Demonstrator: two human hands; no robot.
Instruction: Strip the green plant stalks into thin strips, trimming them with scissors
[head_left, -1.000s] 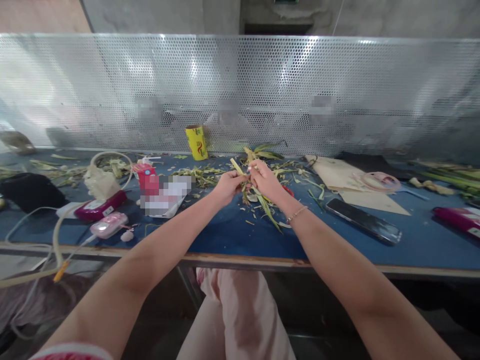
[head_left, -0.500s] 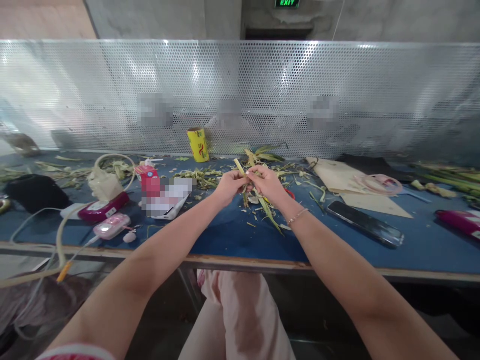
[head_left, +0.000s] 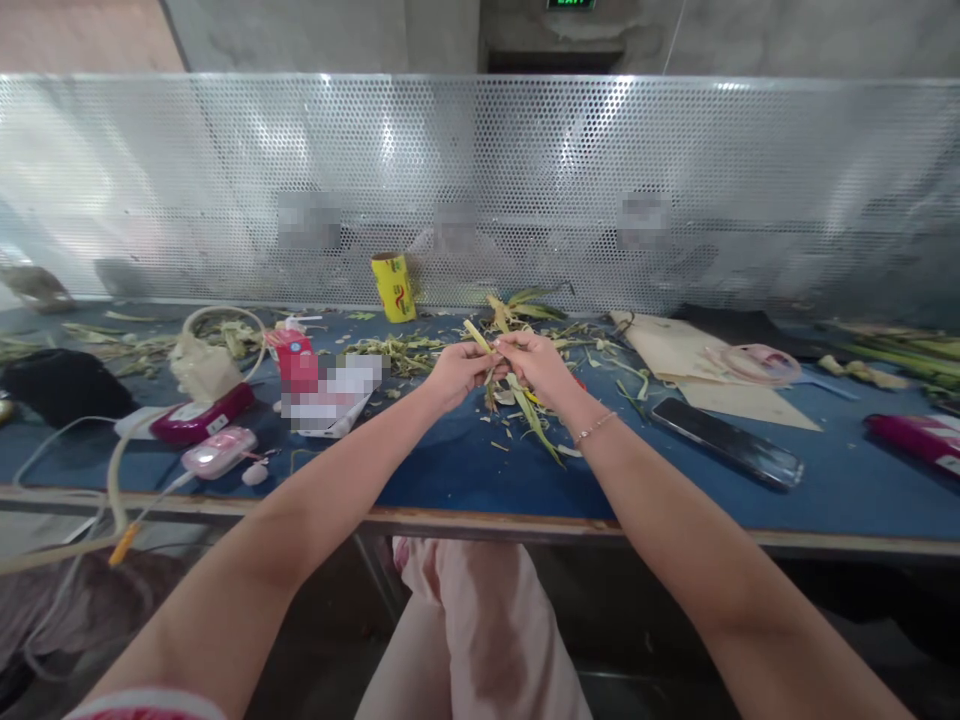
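Observation:
Over the middle of the blue table [head_left: 450,490], my two hands meet around a pale yellow-green plant stalk [head_left: 474,332]. My left hand [head_left: 457,374] is closed on it, with the stalk's cut end poking up above the fingers. Pressed close beside it, the fingers of my right hand [head_left: 534,362] pinch the same stalk. A long green leaf [head_left: 540,432] trails below my hands; whether it joins the stalk I cannot tell. Behind and beneath them are loose leaves and peeled scraps [head_left: 409,350]. My fingers hide part of the stalk.
A yellow tube [head_left: 394,288] stands near the perforated metal screen [head_left: 525,200]. A dark phone [head_left: 727,442] and brown card [head_left: 675,350] lie right. Left are a pink carton [head_left: 296,362], a pink device on a cable [head_left: 219,453] and a purple box [head_left: 202,415]. More stalks [head_left: 900,350] lie far right.
The whole view has shifted slightly left and up. My hands stay together on the stalk, with only slight finger movement.

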